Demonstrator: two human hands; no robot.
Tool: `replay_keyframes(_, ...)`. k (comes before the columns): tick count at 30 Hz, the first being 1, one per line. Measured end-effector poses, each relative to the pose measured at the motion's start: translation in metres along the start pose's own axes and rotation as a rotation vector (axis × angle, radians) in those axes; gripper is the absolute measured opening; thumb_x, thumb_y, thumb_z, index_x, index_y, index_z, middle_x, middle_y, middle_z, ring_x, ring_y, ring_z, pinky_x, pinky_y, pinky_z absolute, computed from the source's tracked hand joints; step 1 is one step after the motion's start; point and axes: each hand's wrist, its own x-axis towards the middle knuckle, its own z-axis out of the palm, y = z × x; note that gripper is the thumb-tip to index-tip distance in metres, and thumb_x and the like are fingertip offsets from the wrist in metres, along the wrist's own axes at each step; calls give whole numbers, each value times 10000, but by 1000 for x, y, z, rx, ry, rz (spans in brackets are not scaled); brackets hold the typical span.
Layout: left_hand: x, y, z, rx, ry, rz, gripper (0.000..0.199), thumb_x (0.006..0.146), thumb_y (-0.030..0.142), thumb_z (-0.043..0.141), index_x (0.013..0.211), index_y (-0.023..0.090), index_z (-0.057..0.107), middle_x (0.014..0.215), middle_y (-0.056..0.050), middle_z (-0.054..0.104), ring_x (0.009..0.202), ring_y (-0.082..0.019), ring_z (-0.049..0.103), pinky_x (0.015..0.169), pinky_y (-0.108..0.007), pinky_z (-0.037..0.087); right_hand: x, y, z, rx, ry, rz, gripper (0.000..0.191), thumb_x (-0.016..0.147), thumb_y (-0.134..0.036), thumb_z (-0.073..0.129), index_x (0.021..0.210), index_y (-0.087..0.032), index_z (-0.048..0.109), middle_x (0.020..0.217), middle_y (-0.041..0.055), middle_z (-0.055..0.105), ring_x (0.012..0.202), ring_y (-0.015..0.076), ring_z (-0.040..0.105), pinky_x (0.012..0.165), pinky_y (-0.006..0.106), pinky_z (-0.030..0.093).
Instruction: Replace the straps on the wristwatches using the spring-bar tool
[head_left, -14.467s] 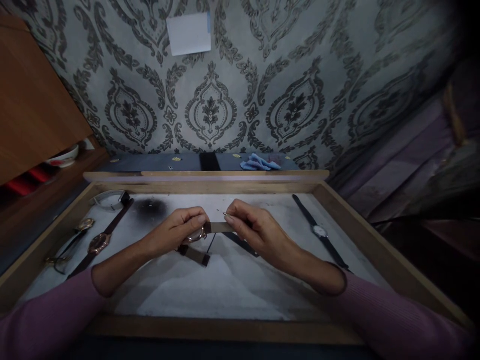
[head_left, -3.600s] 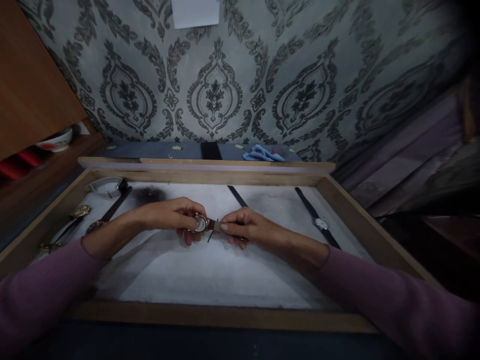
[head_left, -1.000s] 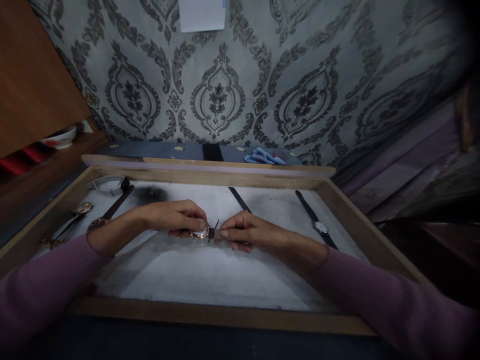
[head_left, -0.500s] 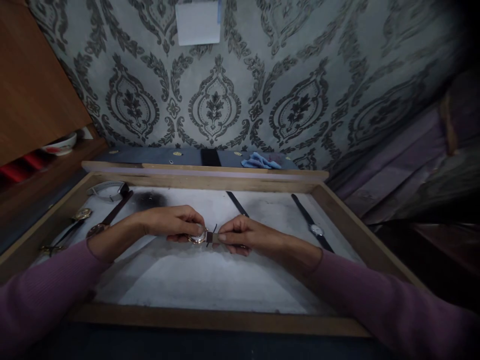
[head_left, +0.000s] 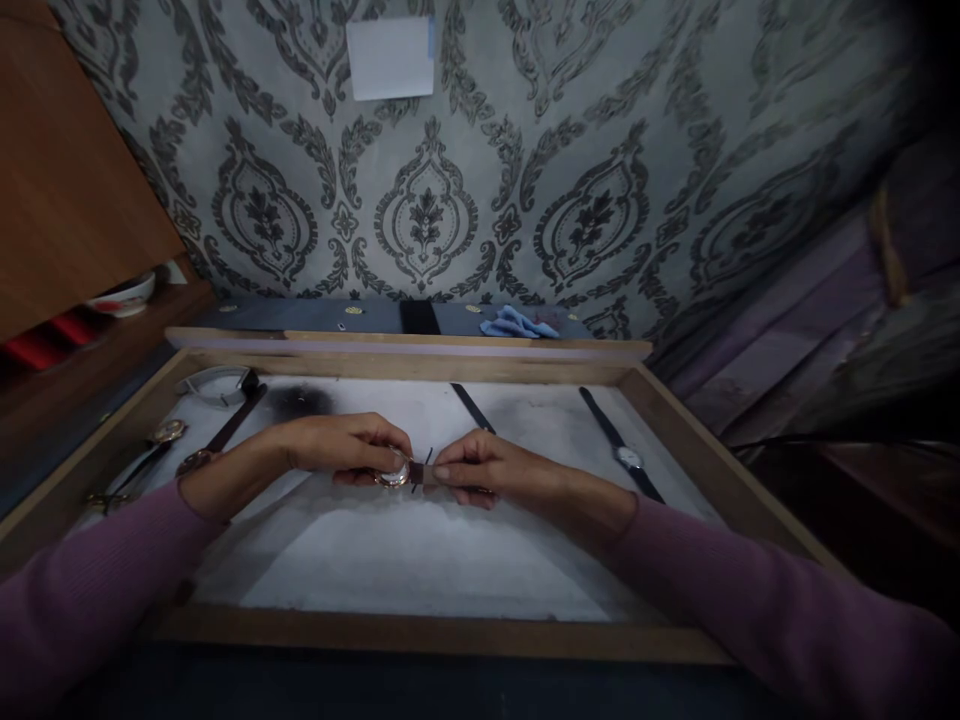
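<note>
My left hand (head_left: 349,447) pinches the round case of a wristwatch (head_left: 394,470) above the middle of a shallow wooden tray (head_left: 420,632) with a white bottom. My right hand (head_left: 476,465) grips the strap on the right side of the same watch. Between the hands a short dark piece of strap shows, with a thin dark strip standing across it. Behind my right hand lies a dark strap (head_left: 471,406). A watch with a white dial and dark strap (head_left: 628,457) rests at the tray's right.
Several watches lie at the tray's left, among them a brown-strapped one (head_left: 234,420) and a gold one (head_left: 169,431). Behind the tray is a blue cloth (head_left: 517,322). A bowl (head_left: 127,297) stands on a shelf at the left. Patterned wallpaper rises behind.
The view has shifted slightly. Both hands keep their hold on the watch, with hardly any movement.
</note>
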Motion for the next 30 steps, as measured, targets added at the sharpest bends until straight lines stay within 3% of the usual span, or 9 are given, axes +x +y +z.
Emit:
replay_keyframes(10,0,0,0,32,-11,3,161,857,297,540,792,150,539,613,48,444,449,-60,361,366,-173,275,0,-3,1,-12,4,5,239,853,-319,604,740,-112,640,512,-57,532,383,22,372,399,193,223)
replay_keyframes(19,-1,-3,-2,10,28,8,208,841,359,574,833,152,551,652,41,476,458,-60,383,368,-174,282,0,-2,0,0,57,-44,269,840,-360,611,757,-106,637,527,-47,544,374,22,374,390,193,218)
replay_keyframes(26,-5,7,-1,47,62,52,223,805,345,626,913,159,565,583,68,454,431,-54,368,405,-190,264,-4,-6,3,83,126,-143,237,851,-347,607,886,-113,622,558,-47,547,394,27,387,398,191,256)
replay_keyframes(30,-5,6,-1,77,85,68,256,801,363,622,946,157,574,574,70,460,416,-54,365,404,-198,252,-5,-9,4,67,144,-184,304,863,-328,607,1103,-147,567,547,-66,542,386,37,387,387,191,219)
